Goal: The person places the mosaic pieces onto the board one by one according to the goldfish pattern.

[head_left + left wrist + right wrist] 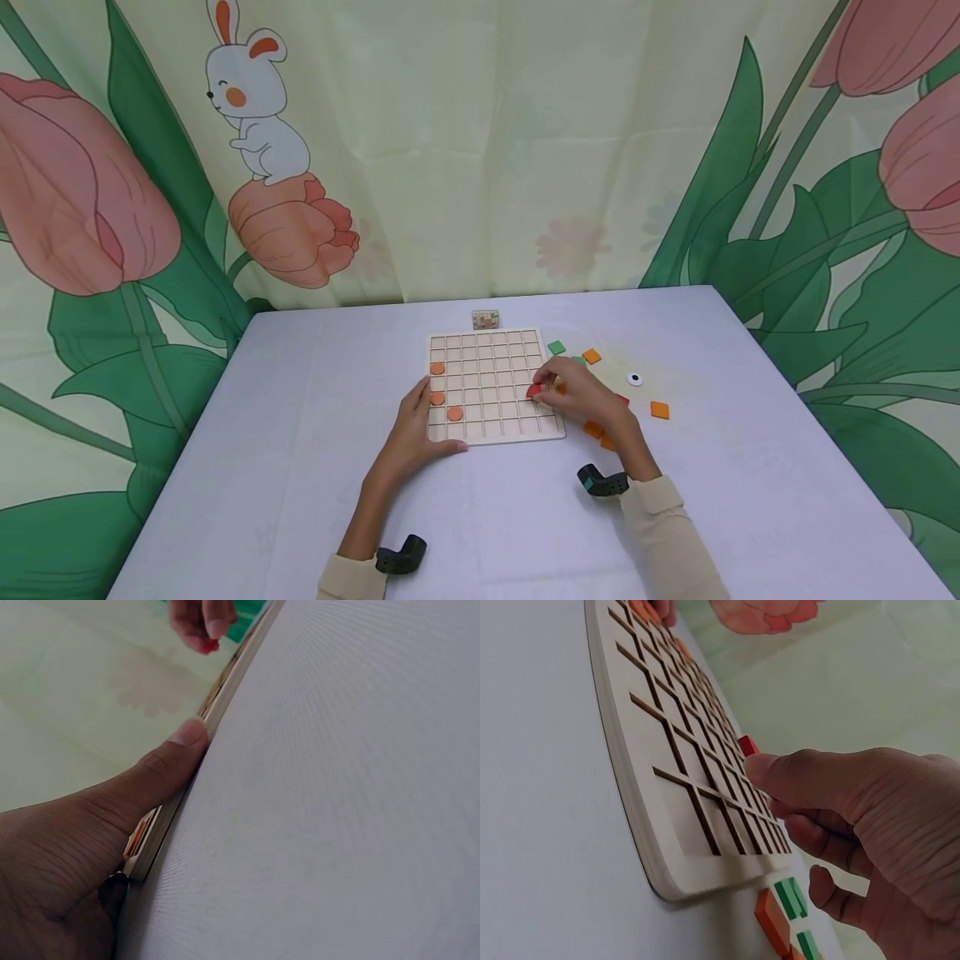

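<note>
We see the right hand (581,392) pinching a red piece (533,390) in its fingers over the board (489,414) near its right edge, the left hand (412,433) gripping its near left corner. On the board's left part we count three orange discs (455,413), while to its right lie orange tiles (660,410), green tiles (556,347) and a white disc (634,379), and just beyond its far edge sits a patterned block (485,319).

Grid board (487,379): smooth, matt pale wood. Beneath the board: desk cloth (262,458), matt white, finely textured. Behind the board: creased fabric backdrop (465,167). Right of the board: smooth orange tile (660,410).
</note>
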The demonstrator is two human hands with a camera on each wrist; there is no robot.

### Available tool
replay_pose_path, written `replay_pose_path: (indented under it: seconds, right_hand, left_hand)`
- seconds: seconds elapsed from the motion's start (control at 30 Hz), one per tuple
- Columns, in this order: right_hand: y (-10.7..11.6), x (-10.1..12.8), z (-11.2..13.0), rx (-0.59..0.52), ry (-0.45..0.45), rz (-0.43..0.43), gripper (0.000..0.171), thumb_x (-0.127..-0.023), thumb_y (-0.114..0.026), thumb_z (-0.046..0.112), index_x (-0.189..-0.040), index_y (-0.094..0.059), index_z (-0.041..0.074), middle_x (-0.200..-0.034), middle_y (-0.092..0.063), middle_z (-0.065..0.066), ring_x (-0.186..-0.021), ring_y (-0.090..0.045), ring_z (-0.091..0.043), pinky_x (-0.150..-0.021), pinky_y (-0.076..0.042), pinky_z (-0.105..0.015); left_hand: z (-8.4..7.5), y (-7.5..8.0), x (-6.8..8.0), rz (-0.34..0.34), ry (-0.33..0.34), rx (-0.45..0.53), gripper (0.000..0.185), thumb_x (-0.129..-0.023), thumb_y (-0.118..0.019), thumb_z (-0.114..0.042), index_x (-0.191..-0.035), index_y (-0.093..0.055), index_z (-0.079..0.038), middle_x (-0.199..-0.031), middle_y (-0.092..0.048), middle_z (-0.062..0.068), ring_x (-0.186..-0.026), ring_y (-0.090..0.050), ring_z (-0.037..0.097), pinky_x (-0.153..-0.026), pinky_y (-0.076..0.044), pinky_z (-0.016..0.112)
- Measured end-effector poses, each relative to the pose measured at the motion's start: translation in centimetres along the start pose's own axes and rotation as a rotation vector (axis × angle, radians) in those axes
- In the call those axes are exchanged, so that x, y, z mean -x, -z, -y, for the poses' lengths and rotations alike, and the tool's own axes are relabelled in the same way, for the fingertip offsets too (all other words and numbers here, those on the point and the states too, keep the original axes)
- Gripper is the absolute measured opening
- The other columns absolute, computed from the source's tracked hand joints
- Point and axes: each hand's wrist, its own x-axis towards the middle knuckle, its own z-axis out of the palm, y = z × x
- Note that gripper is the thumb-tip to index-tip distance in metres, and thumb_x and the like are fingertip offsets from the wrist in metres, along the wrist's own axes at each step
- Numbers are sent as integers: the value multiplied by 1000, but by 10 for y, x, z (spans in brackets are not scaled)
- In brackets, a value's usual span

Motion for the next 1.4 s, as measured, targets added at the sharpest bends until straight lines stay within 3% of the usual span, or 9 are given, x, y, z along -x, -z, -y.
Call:
replay_pose_path:
  seconds: [0.23, 0.43, 0.77, 1.07, 1.4]
  right_hand:
    - [-14, -21, 10, -66, -8, 15, 23, -88, -76, 18, -106, -68, 7, -100, -65, -3, -90, -57, -15, -78, -51, -24]
    - [-26, -37, 13, -36, 19, 3, 23, -88, -77, 18, -106, -67, 6, -96, -63, -3, -84, -54, -14, -72, -48, -23]
    - [-43, -54, 21, -50, 42, -7, 23, -91, -74, 18, -109, -67, 6, -101, -63, -3, -86, -56, -12, -76, -50, -24]
    - [-49, -74, 35, 47, 9, -4, 22, -91, -72, 17, -109, -68, 5, -106, -64, -5, -89, -55, -16, -82, -52, -29]
    - [-58, -88, 39, 127, 9, -14, 23, -92, -72, 23, -110, -69, 8, -100, -61, -1, -82, -53, -13, -74, -47, -26]
  left_hand:
    - [-2, 2, 0, 3, 20, -17, 132, -64, -92, -47, -160, -11, -7, -166, -13, 13, -153, -14, 34, -120, -29, 51]
    - [-3, 2, 1, -3, 5, -16, 132, -64, -92, -49, -160, -12, -8, -166, -15, 10, -152, -15, 33, -119, -30, 52]
    - [-1, 1, 0, 3, -1, -9, 131, -64, -92, -47, -160, -13, -6, -166, -15, 13, -152, -16, 34, -119, -30, 52]
    - [-3, 1, 1, 12, 9, -8, 132, -64, -91, -50, -160, -11, -7, -166, -14, 10, -153, -14, 33, -120, -29, 52]
    - [-2, 1, 1, 4, 7, -20, 130, -64, -91, -49, -160, -13, -7, -166, -16, 11, -152, -16, 33, -119, -30, 51]
